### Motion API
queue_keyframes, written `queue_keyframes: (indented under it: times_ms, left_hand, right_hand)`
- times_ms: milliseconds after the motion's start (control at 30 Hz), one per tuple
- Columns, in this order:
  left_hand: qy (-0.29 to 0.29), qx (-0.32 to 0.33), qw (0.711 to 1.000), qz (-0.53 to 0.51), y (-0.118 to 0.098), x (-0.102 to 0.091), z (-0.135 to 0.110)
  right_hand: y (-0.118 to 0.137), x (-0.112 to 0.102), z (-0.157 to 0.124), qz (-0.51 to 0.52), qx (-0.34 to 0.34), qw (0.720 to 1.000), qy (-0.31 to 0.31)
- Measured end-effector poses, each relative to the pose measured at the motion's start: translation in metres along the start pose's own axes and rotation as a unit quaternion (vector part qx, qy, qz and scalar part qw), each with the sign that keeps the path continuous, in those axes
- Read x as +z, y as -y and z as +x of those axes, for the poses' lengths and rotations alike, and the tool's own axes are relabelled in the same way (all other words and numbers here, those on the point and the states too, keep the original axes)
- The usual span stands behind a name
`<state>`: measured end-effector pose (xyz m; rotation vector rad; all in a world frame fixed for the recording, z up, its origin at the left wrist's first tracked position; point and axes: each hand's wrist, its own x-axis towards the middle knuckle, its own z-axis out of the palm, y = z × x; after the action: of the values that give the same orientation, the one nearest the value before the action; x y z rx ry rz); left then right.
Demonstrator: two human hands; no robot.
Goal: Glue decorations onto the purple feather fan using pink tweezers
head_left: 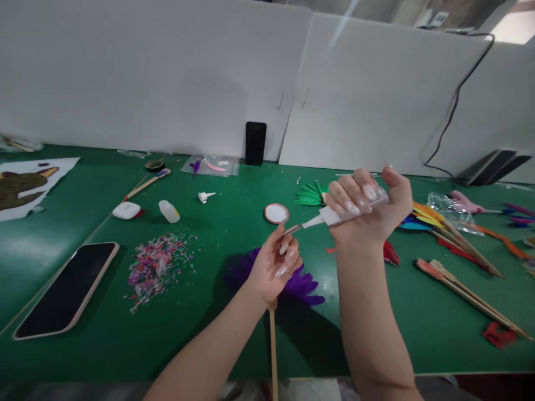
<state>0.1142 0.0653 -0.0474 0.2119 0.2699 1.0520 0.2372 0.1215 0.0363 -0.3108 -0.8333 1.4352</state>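
Observation:
My right hand (363, 203) is wrapped round a translucent squeeze bottle (332, 216) with a long white nozzle, tilted down to the left. The nozzle tip meets, or nearly meets, a thin dark sliver (293, 230) pinched between the thumb and finger of my left hand (278, 262). What the sliver is made of cannot be made out. Under my left hand lies a fan of purple feathers (307, 287) on a wooden stick (273, 348), its middle hidden by the hand. A small round white lid (276, 213) with a red rim rests just beyond.
Colourful confetti-like bits (156, 267) lie left, beside a phone (69, 289). A small bottle (169, 211), a white cap (205, 196) and a white case (126, 210) stand behind. Green feathers (309, 195) and wooden sticks (463, 292) lie right. Another phone (255, 143) leans against the wall.

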Motion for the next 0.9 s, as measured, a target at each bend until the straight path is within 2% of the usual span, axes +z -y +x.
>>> queue_keyframes:
  times_ms: [300,600,767,900]
  left_hand:
    - [0.015,0.008,1.0,0.004,0.001,0.0,0.0]
    - [0.028,0.017,0.999,0.016,0.002,-0.001,0.0]
    - [0.04,0.018,0.999,0.018,0.002,-0.003,0.0]
    - [0.051,0.018,0.998,0.02,0.002,-0.005,0.001]
  right_hand:
    - [0.012,-0.002,-0.002,-0.008,-0.002,1.0,0.015]
    - [0.003,-0.018,0.007,0.104,0.045,0.993,0.027]
    - [0.004,-0.021,0.008,0.147,0.064,0.987,0.008]
    - [0.003,-0.021,0.008,0.161,0.071,0.984,0.043]
